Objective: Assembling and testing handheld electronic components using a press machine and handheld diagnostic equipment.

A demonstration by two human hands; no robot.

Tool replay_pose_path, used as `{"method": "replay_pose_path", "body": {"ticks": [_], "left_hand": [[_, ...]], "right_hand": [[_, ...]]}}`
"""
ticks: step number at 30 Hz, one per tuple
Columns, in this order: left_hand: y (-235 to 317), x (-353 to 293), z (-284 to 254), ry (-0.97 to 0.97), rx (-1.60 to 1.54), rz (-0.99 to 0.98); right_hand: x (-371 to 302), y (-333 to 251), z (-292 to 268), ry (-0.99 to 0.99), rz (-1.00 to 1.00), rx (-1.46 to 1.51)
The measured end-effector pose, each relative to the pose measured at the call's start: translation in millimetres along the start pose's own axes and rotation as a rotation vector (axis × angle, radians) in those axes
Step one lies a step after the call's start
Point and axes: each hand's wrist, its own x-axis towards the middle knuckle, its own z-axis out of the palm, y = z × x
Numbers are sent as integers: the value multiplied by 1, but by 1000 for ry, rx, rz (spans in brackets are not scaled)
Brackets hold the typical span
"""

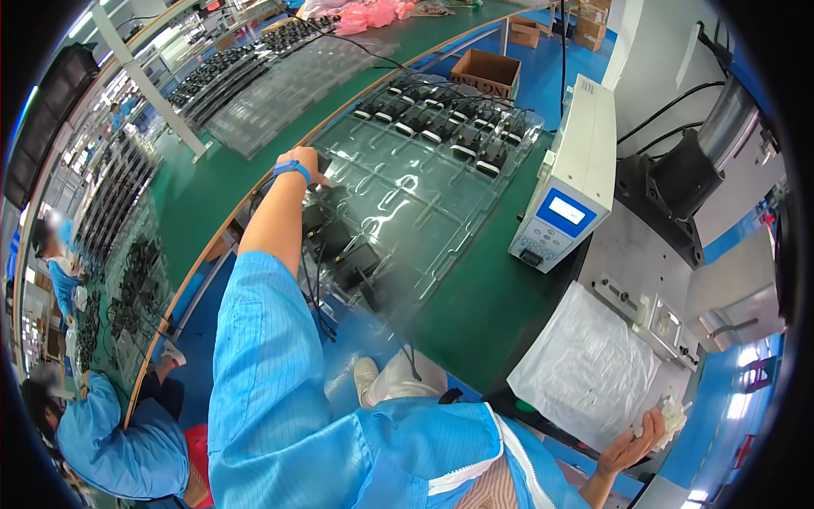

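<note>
At the left edge of a clear plastic tray [415, 182], my left hand [299, 165] is closed on a small dark block that looks like a black power adapter [323, 161]; the fingers partly cover it. Several black adapters with cables [343, 250] lie on the tray's near-left part, below my left forearm, some blurred. More adapters with white faces [437, 127] stand in rows at the tray's far end. Low on the right, my right hand [629, 447] has its fingers curled against a cluster of small cream-coloured pieces [671, 421], beside a white plastic bag [585, 365].
A cream instrument box with a blue panel [560, 182] stands right of the tray. Beyond it is a metal machine with a fixture [666, 327]. A cardboard box [486, 73] sits at the far end. Co-workers in blue [127, 441] sit at the left by another bench.
</note>
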Motion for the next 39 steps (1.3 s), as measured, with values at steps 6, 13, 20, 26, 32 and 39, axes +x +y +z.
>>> {"method": "replay_pose_path", "body": {"ticks": [6,13,20,26,32,39], "left_hand": [[4,36,1,-106,85,13],[118,68,-5,202,-480,461],[252,49,-9,357,-505,463],[294,36,-21,223,-300,373],[302,32,-31,52,-341,337],[298,33,-19,138,-427,271]], "right_hand": [[-1,0,-4,-87,40,-82],[-2,0,-8,-136,56,-105],[-7,0,-10,-184,59,-94],[-3,-6,-9,-179,55,-107],[-5,-6,-11,-191,46,-123],[2,-9,-5,-139,5,-98]]}}
